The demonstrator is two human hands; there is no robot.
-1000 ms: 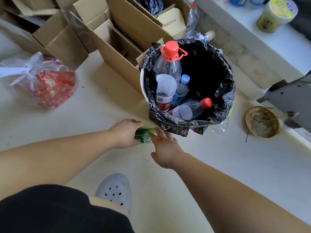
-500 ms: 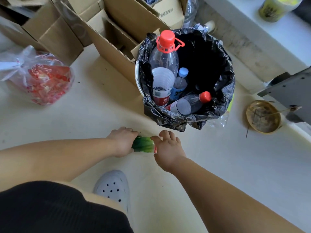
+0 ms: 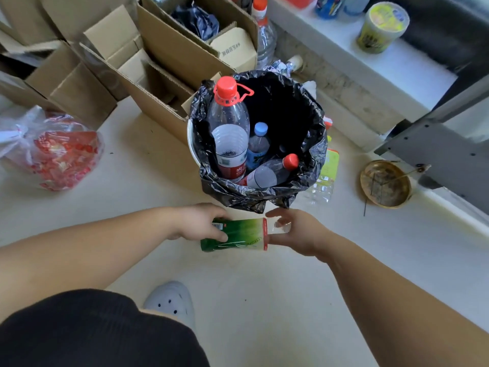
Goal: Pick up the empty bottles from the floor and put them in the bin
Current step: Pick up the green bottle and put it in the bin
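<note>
A clear bottle with a green label [image 3: 239, 234] lies sideways between my hands, just in front of the bin [image 3: 254, 197]. My left hand [image 3: 199, 221] grips its labelled end. My right hand [image 3: 299, 231] wraps its fingers around the clear end. The bin is lined with a black bag and holds a big red-capped bottle [image 3: 229, 131], a blue-capped bottle [image 3: 258, 144] and a small red-capped bottle [image 3: 272, 172]. Another clear bottle with a yellow-green label [image 3: 326, 173] lies on the floor against the bin's right side.
Open cardboard boxes [image 3: 148, 64] crowd the floor behind and left of the bin. A plastic bag with red contents [image 3: 55, 152] lies at the left. A brass dish [image 3: 385, 184] and a grey metal panel [image 3: 436, 144] sit at the right. My shoe [image 3: 172, 300] is below the hands.
The green-label bottle has come up off the floor and shows much more of its length. My hands have spread apart, the right one now curled around the clear end.
</note>
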